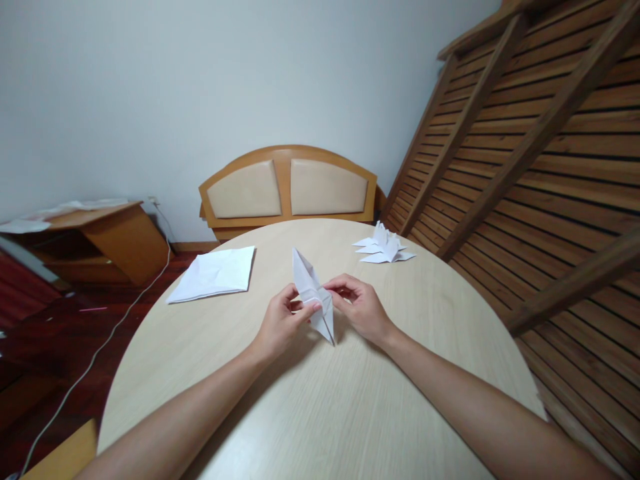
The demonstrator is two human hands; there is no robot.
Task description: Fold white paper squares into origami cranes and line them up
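Between my two hands, just above the middle of the round table, is a piece of folded white paper (306,277) with pointed ends, one aimed up and away, the other down toward me. My left hand (285,315) pinches its left side, thumb on the near face. On the right edge, the thumb and fingers of my right hand (361,307) are closed on a fold. A group of several folded white paper cranes (385,247) stands close together at the far right of the table. To the far left lies a stack of white paper sheets (216,272).
The round light-wood table (370,413) fills the foreground. Behind it stands a padded headboard (285,187) against the wall. Wooden slats (540,167) lean at the right. On the left are a low wooden desk (115,243) and a white cable (107,340) along the floor.
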